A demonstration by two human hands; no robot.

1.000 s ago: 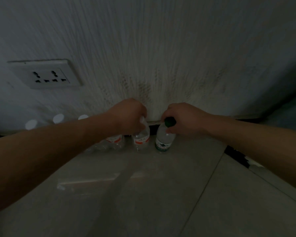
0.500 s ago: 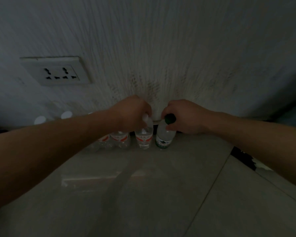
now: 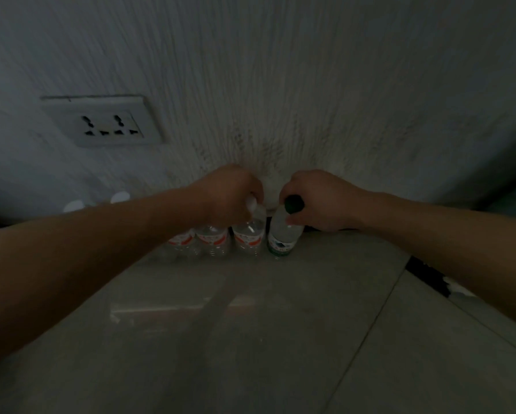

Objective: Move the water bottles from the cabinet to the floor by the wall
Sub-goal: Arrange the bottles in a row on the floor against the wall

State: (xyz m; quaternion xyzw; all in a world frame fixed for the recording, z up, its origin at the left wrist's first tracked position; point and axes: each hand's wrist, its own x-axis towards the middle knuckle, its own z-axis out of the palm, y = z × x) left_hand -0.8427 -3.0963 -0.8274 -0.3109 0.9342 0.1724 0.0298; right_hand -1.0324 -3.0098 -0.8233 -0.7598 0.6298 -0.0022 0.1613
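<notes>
A row of clear water bottles stands on the tiled floor against the wall. My left hand is closed around the neck of a red-labelled, white-capped bottle. My right hand grips the shoulder of a green-labelled bottle with a dark green cap, the last on the right of the row. Both bottles stand upright on the floor, side by side. More red-labelled bottles stand to the left, partly hidden by my left forearm; two white caps show above it.
A white wall socket sits low on the textured wall at left. The glossy floor tiles spread toward me. A dark gap with a white scrap lies at the right, under my right forearm.
The two bottles have settled closer to the wall and into line with the row. The view has shifted slightly; both hands keep their hold.
</notes>
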